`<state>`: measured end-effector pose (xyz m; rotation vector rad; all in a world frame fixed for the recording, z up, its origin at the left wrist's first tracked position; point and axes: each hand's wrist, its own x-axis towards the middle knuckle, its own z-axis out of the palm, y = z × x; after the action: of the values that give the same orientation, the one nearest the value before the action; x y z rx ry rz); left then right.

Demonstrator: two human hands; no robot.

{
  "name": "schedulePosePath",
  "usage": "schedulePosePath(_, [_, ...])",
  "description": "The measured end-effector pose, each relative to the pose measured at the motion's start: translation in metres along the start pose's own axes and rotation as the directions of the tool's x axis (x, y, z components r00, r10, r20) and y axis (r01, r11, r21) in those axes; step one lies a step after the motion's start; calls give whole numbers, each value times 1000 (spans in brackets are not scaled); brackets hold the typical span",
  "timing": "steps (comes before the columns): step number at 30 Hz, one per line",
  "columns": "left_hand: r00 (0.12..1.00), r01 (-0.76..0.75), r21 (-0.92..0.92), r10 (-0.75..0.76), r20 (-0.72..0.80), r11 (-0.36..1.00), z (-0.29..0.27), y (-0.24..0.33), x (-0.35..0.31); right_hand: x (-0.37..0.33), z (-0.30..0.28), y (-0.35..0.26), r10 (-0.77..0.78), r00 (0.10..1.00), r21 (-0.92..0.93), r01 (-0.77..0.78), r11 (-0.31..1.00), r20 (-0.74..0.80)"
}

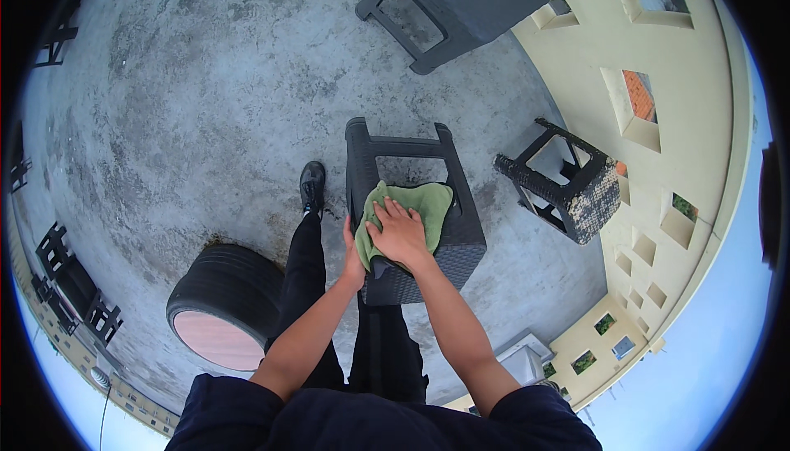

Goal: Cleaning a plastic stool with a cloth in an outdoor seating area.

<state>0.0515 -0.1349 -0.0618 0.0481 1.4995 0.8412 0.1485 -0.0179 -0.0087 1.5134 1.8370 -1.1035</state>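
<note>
A dark grey plastic stool (466,260) with a woven texture is in front of my legs, its legs pointing away from me. I cannot tell whether it is tilted. Over its middle is spread a crumpled green cloth (432,202). My right hand (400,235) lies flat on the cloth, fingers spread, pressing it against the stool. Along the stool's left side rests my left hand (354,258), its fingers stretched out beside the cloth's edge. The underside of each palm is hidden.
A tyre with a pink round top (220,338) stands left of my legs. To the right is a worn, speckled black stool (568,179) by a cream wall (691,122) with square openings. Ahead sits a larger grey stool-like piece (469,6). Concrete floor (206,122) surrounds my shoe (313,186).
</note>
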Motion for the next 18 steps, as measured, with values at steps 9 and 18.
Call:
schedulePosePath(9, [868,495,-338,-437,236,801,-33,-34,70,-25,10,1,-100,992,3,101,995,-74])
schedulePosePath(18, [868,496,-196,-488,91,846,7,-6,89,-71,29,6,-60,921,-58,41,997,-384])
